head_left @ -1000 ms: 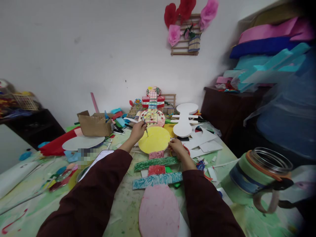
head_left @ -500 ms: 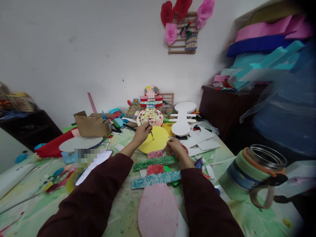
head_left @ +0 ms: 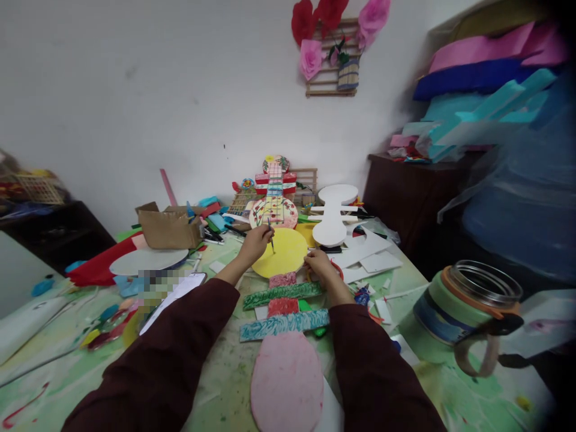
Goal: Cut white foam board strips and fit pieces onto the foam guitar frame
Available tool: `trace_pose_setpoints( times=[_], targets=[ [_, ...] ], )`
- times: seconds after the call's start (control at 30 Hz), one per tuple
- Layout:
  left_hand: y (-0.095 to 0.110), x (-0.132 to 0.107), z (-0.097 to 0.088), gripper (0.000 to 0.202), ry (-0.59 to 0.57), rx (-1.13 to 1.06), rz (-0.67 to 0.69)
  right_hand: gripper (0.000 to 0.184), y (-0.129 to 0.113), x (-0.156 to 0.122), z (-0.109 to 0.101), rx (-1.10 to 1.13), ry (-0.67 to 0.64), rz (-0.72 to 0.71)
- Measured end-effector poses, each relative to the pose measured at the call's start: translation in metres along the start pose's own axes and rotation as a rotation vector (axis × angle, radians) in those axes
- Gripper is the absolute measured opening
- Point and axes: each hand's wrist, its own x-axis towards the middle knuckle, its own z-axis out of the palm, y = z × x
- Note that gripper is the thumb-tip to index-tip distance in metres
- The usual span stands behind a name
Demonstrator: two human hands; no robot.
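Observation:
A thin paintbrush (head_left: pixel 272 244) is pinched in my left hand (head_left: pixel 256 245), its tip down on the yellow round board (head_left: pixel 288 252). At that board's right edge, my right hand (head_left: pixel 318 264) grips the rim with bent fingers. The yellow round is the far end of a long painted piece. Toward me this piece continues with a red neck (head_left: pixel 283 307), a green crossbar (head_left: pixel 281 294), a blue-and-white crossbar (head_left: pixel 284 325) and a pink oval (head_left: pixel 287 381).
Behind stands a decorated guitar-like piece (head_left: pixel 273 213), with a white cutout (head_left: pixel 330 234) to its right. A cardboard box (head_left: pixel 168 228), a white disc (head_left: pixel 148 261) and a phone (head_left: pixel 173 300) lie left. A green wide-mouthed bottle (head_left: pixel 450 318) stands right, near white scraps (head_left: pixel 380 261).
The brush in my left hand has shifted slightly left across the yellow board. My right hand stays at the board's edge.

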Motion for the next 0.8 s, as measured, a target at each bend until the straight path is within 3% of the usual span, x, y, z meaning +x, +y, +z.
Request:
trace_pose_setpoints(
  times=[0.37,0.6,0.8],
  targets=[
    [0.008,-0.002,0.002,0.014,0.066,-0.076,0.016,0.031,0.002,0.003,0.001,-0.026,0.008,-0.007],
    [0.021,-0.007,0.026,0.012,-0.039,-0.122,0.066,0.03,0.004,0.004,0.002,-0.024,0.021,-0.009],
    [0.022,0.001,0.026,0.012,-0.05,-0.116,0.079,0.03,0.006,0.007,0.003,-0.043,0.015,-0.016]
  ],
)
